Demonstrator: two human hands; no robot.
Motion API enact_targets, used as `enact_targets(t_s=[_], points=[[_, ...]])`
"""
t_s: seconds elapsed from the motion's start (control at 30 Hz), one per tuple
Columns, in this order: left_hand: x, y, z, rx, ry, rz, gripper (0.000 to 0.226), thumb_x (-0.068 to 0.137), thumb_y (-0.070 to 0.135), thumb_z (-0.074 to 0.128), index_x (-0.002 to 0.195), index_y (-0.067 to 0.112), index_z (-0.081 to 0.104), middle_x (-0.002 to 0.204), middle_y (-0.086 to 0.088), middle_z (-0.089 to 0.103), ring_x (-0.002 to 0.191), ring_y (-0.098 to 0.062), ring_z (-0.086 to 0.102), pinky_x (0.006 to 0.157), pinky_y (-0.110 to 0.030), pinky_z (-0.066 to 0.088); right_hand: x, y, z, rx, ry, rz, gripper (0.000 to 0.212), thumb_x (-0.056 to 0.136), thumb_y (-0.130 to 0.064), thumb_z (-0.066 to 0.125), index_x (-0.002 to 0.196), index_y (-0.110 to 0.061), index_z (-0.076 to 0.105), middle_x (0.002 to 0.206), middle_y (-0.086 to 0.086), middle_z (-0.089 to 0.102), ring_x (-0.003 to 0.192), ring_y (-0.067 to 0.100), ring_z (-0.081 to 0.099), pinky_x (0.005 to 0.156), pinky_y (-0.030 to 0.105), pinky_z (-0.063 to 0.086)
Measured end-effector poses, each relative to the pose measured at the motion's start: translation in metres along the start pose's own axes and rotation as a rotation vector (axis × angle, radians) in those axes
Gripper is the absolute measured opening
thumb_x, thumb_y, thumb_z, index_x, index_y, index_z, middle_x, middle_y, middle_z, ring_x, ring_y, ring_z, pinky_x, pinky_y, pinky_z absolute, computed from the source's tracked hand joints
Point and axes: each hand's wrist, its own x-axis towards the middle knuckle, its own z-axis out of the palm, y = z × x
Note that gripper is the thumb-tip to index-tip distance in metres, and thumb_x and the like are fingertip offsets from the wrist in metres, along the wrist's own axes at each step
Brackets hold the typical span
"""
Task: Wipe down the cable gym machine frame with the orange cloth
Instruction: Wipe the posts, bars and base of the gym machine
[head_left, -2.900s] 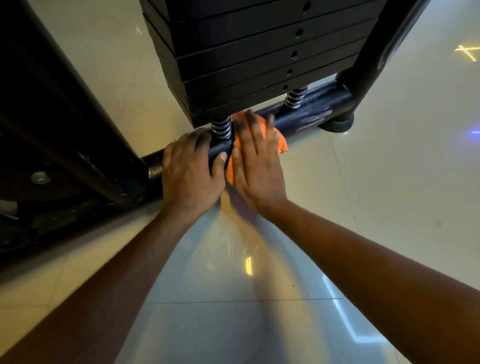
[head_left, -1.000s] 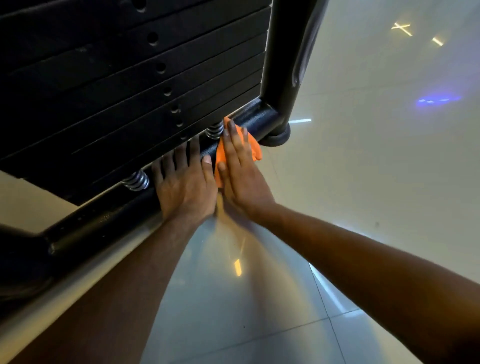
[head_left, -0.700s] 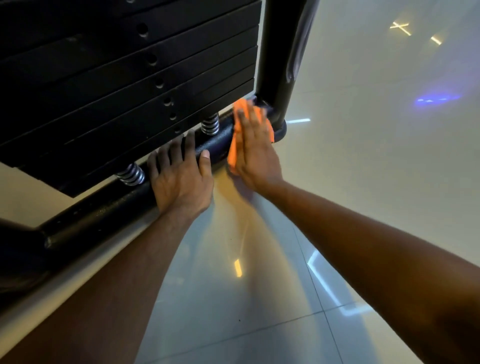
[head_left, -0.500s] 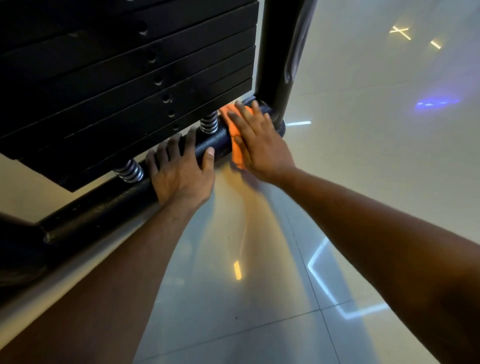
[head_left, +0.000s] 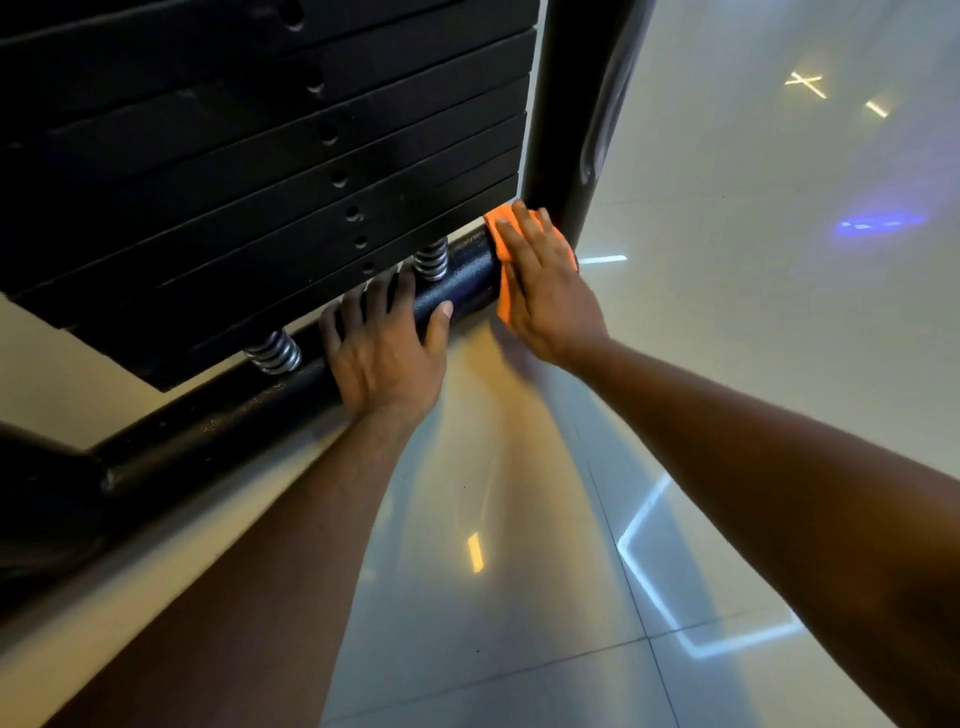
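The right hand (head_left: 545, 291), fingers together, presses the crumpled orange cloth (head_left: 503, 244) onto the black tubular base bar (head_left: 457, 280); the operator should maintain pressure into the upright joint (left hand (head_left: 384, 348), fingers spread, bracing).

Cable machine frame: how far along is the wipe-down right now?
Done: cannot tell; no visible difference along the base bar. In hand: the right hand presses the orange cloth flat on the bar's end, at the foot of the upright post; the left hand rests on the bar. Left, likely: the upright post.
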Motion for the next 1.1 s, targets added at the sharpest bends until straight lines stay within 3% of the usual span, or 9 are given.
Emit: enact_targets(t_s=[0.1,0.17,0.37,0.47,0.53,0.7,0.83,0.97,1.1], points=[[-0.005,0.001,0.003,0.067,0.032,0.022,0.06,0.11,0.061,0.038,0.154,0.022,0.05,0.156,-0.006,0.055,0.142,-0.032,0.048,0.115,-0.054,0.032,-0.016,-0.014,0.007,0.015,-0.072,-0.141,0.068,0.115,-0.035,0.047,0.174,-0.031,0.014,0.182,-0.008,0.003,0.168,0.022,-0.005,0.129,0.048,0.016],[-0.009,0.006,0.006,0.094,0.034,0.003,0.06,0.112,0.059,0.037,0.157,0.021,0.045,0.158,-0.008,0.052,0.146,-0.034,0.045,0.12,-0.055,0.03,-0.01,0.005,-0.002,-0.042,-0.121,-0.216,0.071,0.114,-0.04,0.047,0.174,-0.032,0.011,0.182,-0.008,0.003,0.168,0.022,-0.004,0.132,0.051,0.015],[-0.018,0.026,0.01,0.097,0.063,-0.097,0.059,0.115,0.053,0.033,0.163,0.021,0.037,0.167,-0.007,0.042,0.157,-0.037,0.03,0.13,-0.058,0.014,-0.005,-0.006,0.002,0.048,0.003,-0.016,0.06,0.117,-0.032,0.041,0.173,-0.028,0.02,0.182,-0.003,0.009,0.168,0.029,-0.001,0.135,0.055,0.014],[-0.018,0.017,0.013,0.116,0.07,-0.055,0.059,0.115,0.055,0.031,0.163,0.021,0.038,0.166,-0.007,0.043,0.156,-0.035,0.031,0.129,-0.057,0.016,-0.02,-0.011,0.008,0.053,-0.078,-0.15,0.063,0.118,-0.032,0.041,0.174,-0.03,0.013,0.182,-0.011,-0.001,0.167,0.022,-0.011,0.13,0.048,0.02],[-0.018,0.015,0.015,0.112,0.084,-0.048,0.059,0.114,0.056,0.032,0.162,0.021,0.038,0.166,-0.007,0.043,0.156,-0.035,0.031,0.129,-0.056,0.016,-0.012,0.014,-0.002,-0.007,-0.101,-0.191,0.062,0.118,-0.038,0.041,0.174,-0.031,0.014,0.182,-0.007,0.002,0.167,0.02,-0.007,0.133,0.053,0.018],[-0.018,0.015,0.012,0.079,0.084,-0.054,0.058,0.115,0.055,0.032,0.162,0.022,0.04,0.167,-0.005,0.042,0.156,-0.034,0.031,0.129,-0.055,0.015,-0.006,0.006,0.005,0.085,-0.014,0.016,0.063,0.116,-0.035,0.042,0.174,-0.028,0.018,0.183,-0.001,0.004,0.168,0.029,-0.002,0.134,0.058,0.016],[-0.019,0.015,0.011,0.058,0.078,-0.051,0.055,0.116,0.049,0.029,0.162,0.022,0.041,0.168,-0.004,0.041,0.157,-0.033,0.03,0.129,-0.054,0.014,-0.04,-0.036,0.032,0.197,-0.056,-0.105,0.066,0.118,-0.032,0.045,0.175,-0.029,0.011,0.18,-0.013,-0.012,0.167,0.024,-0.014,0.131,0.035,0.014],[-0.017,0.012,0.006,0.028,0.076,-0.028,0.053,0.116,0.044,0.031,0.161,0.021,0.043,0.168,-0.004,0.042,0.157,-0.034,0.032,0.128,-0.055,0.017,-0.025,-0.005,0.014,0.103,-0.064,-0.068,0.065,0.118,-0.043,0.039,0.174,-0.038,0.007,0.181,-0.014,-0.008,0.167,0.019,-0.011,0.131,0.061,0.025],[-0.017,0.009,0.0,0.017,0.042,0.004,0.054,0.115,0.045,0.034,0.162,0.019,0.041,0.169,-0.007,0.04,0.157,-0.035,0.031,0.128,-0.056,0.019,-0.007,-0.009,0.005,0.156,-0.045,0.108,0.06,0.118,-0.045,0.034,0.173,-0.038,0.012,0.182,-0.012,0.0,0.168,0.024,-0.008,0.131,0.049,0.019]])
